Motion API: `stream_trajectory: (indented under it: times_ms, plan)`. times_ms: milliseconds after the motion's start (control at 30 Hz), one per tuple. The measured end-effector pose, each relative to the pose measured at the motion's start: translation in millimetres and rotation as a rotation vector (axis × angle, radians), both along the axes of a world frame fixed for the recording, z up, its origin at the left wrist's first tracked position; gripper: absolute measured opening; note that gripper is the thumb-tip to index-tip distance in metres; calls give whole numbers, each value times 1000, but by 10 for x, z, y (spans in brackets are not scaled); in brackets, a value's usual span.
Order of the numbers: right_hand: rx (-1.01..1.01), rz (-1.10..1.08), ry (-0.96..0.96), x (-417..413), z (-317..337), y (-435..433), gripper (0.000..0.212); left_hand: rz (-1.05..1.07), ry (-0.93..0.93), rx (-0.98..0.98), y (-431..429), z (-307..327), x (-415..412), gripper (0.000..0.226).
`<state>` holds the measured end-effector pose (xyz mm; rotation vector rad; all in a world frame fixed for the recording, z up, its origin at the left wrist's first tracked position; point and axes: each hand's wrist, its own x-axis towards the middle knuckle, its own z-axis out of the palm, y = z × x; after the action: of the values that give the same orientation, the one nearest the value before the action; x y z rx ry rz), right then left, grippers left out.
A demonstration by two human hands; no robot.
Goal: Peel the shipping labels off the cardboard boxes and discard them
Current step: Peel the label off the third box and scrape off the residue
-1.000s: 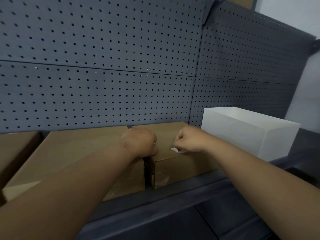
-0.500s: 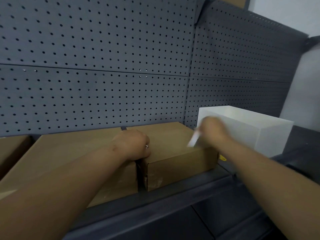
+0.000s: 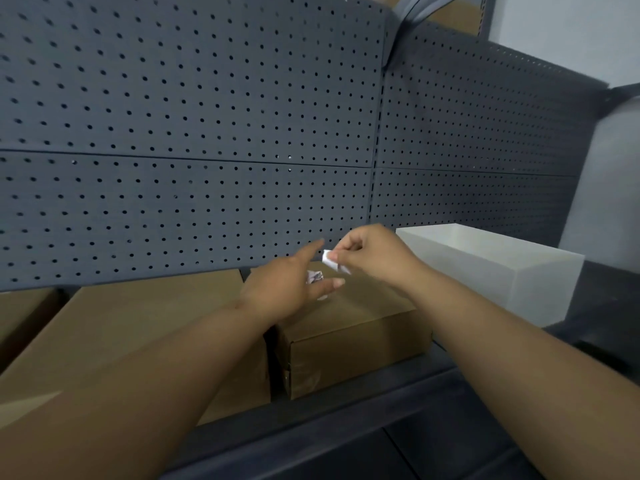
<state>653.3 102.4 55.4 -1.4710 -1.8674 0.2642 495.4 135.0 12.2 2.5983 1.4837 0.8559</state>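
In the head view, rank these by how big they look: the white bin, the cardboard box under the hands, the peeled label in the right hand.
1. White bin and cardboard box: look about alike, and the arms hide part of the box, so I won't rank them.
2. Peeled label pinched in the right hand: by far the smallest.

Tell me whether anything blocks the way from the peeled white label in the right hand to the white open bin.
Nothing visible does. The right hand pinches the white label just left of the white open-topped bin.
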Motion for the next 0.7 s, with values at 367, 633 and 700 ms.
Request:
stream_trajectory:
  times_ms: [367, 633, 700]
  plan:
    - [-73, 45, 143, 9, -128, 107, 27, -100, -102, 109, 58, -50, 14, 23]
    - [-240, 2, -75, 217, -271, 131, 12, 16, 17, 128, 120, -9, -175, 35]
    - [-253, -12, -249, 148, -393, 119, 14, 48, 24, 118, 145, 12, -215, 33]
